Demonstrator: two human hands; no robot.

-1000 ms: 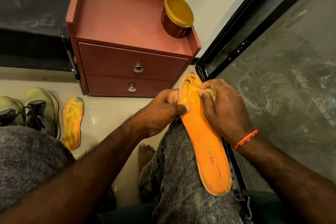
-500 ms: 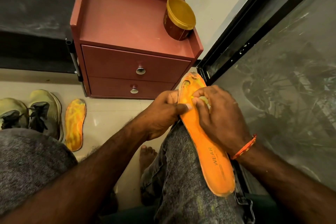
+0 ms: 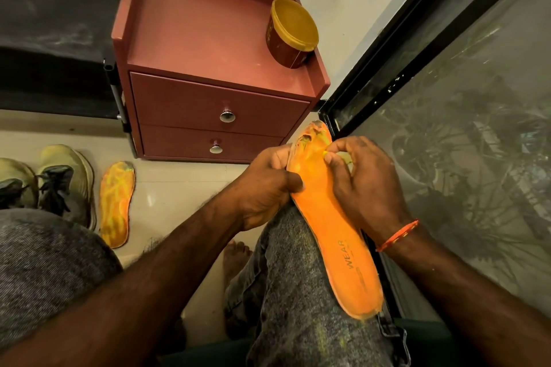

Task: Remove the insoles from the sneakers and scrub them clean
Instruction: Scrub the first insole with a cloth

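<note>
An orange insole printed "WEAR" lies along my right knee, its dirty toe end pointing at the cabinet. My left hand grips its left edge near the toe, thumb on top. My right hand has its fingers curled round a small yellow-green scrubbing piece, mostly hidden, and presses it on the toe area. A second orange-yellow insole lies flat on the floor at the left. Beside it stand two pale green sneakers.
A reddish two-drawer cabinet stands just ahead, with a brown jar with a yellow lid on top. A black-framed glass door runs along the right. A dark bench is at the far left. My bare foot rests on the tile floor.
My right hand has slid up the insole toward the toe end with the scrubbing piece. My left hand keeps its grip on the insole's edge.
</note>
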